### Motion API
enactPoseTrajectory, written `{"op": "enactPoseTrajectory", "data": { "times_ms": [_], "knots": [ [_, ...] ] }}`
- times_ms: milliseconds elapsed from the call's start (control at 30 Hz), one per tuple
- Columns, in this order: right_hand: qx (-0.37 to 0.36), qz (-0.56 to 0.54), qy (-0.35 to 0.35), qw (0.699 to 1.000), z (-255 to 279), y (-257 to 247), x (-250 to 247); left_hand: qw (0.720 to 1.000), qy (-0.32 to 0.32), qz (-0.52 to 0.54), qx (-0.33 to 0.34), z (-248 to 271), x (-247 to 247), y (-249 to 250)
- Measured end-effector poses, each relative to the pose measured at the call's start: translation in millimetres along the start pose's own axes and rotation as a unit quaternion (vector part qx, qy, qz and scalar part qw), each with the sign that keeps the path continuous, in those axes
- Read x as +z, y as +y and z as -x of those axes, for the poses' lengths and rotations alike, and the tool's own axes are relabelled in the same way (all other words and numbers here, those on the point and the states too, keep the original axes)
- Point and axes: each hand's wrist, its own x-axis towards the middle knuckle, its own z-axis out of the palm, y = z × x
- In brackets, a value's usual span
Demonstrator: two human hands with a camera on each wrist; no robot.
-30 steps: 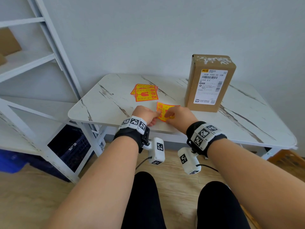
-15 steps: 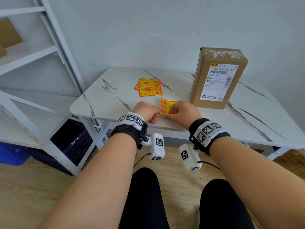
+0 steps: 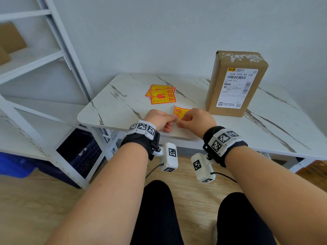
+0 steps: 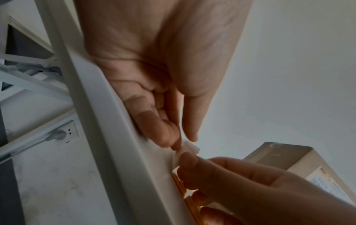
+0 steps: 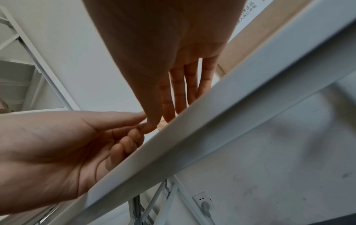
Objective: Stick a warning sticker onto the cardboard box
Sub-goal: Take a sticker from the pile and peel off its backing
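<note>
An orange-and-yellow warning sticker [image 3: 180, 111] is held up at the table's front edge between both hands. My left hand [image 3: 174, 119] pinches a white backing corner [image 4: 189, 148] between thumb and forefinger. My right hand [image 3: 181, 121] pinches the sticker's coloured edge [image 4: 179, 182] right beside it; the two hands' fingertips almost touch. The cardboard box [image 3: 235, 82] stands upright just right of the hands, with a white shipping label facing me. In the right wrist view the table edge hides the lower fingers of the right hand [image 5: 165, 120].
A stack of the same stickers [image 3: 161, 95] lies on the marble table [image 3: 123, 103] behind the left hand. A white metal shelf [image 3: 44, 71] stands to the left, with dark crates [image 3: 83, 151] beneath it. My knees are under the table's front edge.
The sticker has been tipped up off the table top and is held steeper. Both hands stay together at the front edge, fingertips closer on its near corner.
</note>
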Motion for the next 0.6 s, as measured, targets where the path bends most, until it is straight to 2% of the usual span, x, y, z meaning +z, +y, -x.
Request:
{"op": "enactPoseTrajectory", "data": {
  "times_ms": [600],
  "knots": [
    [0.006, 0.005, -0.013, 1.0, 0.4, -2.3, -1.9, 1.0, 0.006, -0.004, -0.027, 2.9, 0.8, 4.3]
  ]
}}
